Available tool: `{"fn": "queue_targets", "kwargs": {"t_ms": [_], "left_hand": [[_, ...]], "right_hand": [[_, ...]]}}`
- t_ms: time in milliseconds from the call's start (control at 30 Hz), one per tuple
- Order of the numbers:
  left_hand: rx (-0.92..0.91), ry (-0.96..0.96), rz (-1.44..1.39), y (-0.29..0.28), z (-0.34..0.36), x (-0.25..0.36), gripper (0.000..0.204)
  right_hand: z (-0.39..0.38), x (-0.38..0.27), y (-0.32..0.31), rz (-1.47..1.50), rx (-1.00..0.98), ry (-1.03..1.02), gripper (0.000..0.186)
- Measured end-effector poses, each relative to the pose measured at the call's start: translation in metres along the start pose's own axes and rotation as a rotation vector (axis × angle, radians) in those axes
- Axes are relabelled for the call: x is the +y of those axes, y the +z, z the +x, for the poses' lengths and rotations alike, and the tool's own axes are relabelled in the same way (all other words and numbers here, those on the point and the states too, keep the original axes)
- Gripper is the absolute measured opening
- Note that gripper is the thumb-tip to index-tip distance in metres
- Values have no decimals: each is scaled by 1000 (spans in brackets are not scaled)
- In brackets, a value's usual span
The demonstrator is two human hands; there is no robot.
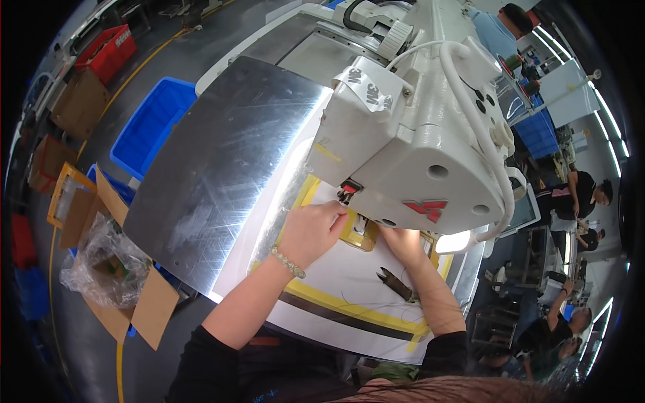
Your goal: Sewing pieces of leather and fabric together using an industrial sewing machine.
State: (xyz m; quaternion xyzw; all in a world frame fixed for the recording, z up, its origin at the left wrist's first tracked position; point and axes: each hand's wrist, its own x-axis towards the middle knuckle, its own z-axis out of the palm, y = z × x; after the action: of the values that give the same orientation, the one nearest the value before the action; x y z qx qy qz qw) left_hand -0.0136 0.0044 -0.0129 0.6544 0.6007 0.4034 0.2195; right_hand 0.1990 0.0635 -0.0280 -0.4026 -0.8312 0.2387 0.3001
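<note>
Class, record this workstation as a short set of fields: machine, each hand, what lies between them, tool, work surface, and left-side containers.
Machine: white sewing machine with lit lamp
Left hand: curled below the machine head, beaded bracelet at the wrist; grip contents unclear
Right hand: partly under the machine head, fingertips hidden
Between hands: yellowish piece, kind unclear
Tool: dark snips on the white sheet
Work surface: white sheet with yellow tape, scratched metal plate leftward
Containers: blue bin; open cardboard box with clear plastic
</note>
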Motion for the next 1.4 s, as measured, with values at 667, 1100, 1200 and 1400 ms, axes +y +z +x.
{"fn": "queue_targets", "kwargs": {"t_ms": [667,1100,1200,1400], "left_hand": [[-9,-20,-26,1,0,-2,11],[-26,-37,-40,0,1,-2,11],[-51,-51,-25,0,1,-4,11],[-34,-40,-31,-1,0,-3,10]], "right_hand": [[8,-15,-10,-165,-21,-84,30],[14,-20,-14,-294,-52,-130,30],[15,-25,-13,-291,-59,-149,30],[17,-32,-12,-220,-45,-84,29]]}}
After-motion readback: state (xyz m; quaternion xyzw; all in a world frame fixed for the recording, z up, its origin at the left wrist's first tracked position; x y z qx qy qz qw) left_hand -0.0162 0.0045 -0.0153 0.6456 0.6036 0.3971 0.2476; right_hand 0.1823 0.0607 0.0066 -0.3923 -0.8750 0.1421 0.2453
